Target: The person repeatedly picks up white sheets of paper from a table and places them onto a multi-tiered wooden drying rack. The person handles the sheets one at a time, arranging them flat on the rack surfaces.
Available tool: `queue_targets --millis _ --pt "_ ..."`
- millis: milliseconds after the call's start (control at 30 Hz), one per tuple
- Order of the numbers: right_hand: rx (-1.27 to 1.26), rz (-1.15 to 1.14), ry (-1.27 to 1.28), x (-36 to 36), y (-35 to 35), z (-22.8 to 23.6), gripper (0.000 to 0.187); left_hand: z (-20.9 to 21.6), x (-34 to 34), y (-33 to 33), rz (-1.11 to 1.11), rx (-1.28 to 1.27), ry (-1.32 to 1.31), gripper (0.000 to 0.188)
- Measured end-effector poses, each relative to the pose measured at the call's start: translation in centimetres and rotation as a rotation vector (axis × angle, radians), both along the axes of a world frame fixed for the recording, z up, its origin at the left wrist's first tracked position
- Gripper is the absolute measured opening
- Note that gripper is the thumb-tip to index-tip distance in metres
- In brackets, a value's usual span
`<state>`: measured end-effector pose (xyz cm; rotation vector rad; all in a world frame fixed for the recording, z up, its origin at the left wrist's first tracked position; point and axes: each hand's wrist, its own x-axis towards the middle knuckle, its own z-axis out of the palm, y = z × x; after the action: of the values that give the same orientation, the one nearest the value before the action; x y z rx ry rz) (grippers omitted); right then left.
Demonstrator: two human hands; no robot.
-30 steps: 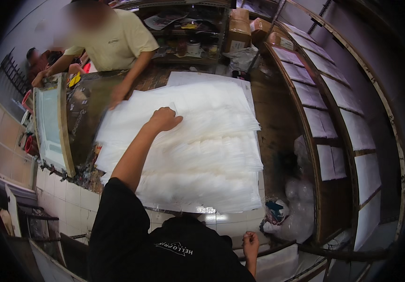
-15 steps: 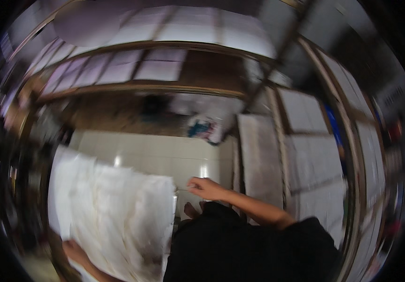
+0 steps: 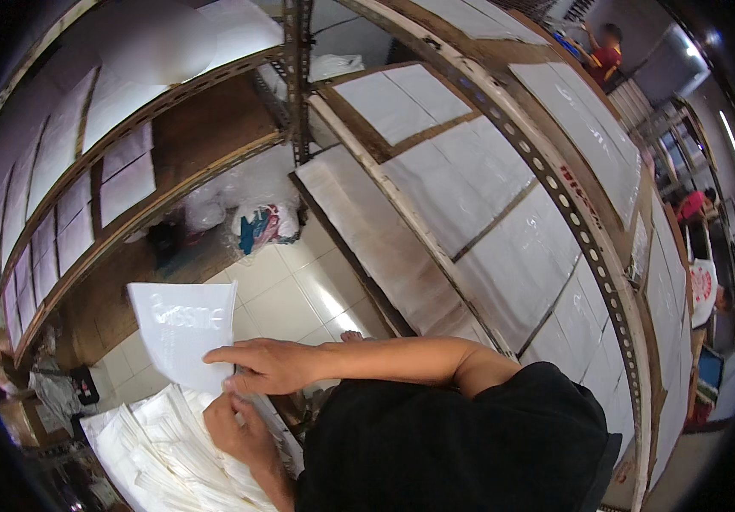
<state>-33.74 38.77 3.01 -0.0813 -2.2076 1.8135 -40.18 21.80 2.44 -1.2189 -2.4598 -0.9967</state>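
Here, one white sheet (image 3: 181,328), lifted upright above a fanned stack of white sheets (image 3: 158,452) at lower left. Right hand (image 3: 269,365): fingers closed, pinching the sheet's lower right corner. Left hand (image 3: 235,431): just below, fingers curled at the same lower edge, resting on the stack; whether it clamps anything cannot be told. Beyond: pale tiled floor (image 3: 295,290); plastic bag with coloured contents (image 3: 256,226) under metal shelving (image 3: 504,136) carrying flat white packs. Far right: other people (image 3: 696,205).
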Motion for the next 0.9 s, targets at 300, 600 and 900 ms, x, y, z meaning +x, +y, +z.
queue_targets --millis 300,600,900 --pt "0.118 -0.152 -0.145 7.6 9.2 -3.0 0.020 -0.8 5.0 7.8 -0.508 -0.012 -0.026 0.025" --pt "0.234 -0.990 -0.232 24.8 31.1 -1.8 0.030 -4.6 7.5 8.8 -0.489 -0.154 -0.207 0.023" --pt "-0.276 -1.698 -0.312 52.1 46.8 -9.0 0.017 -13.8 9.0 5.1 -0.337 -0.419 -0.560 0.015"
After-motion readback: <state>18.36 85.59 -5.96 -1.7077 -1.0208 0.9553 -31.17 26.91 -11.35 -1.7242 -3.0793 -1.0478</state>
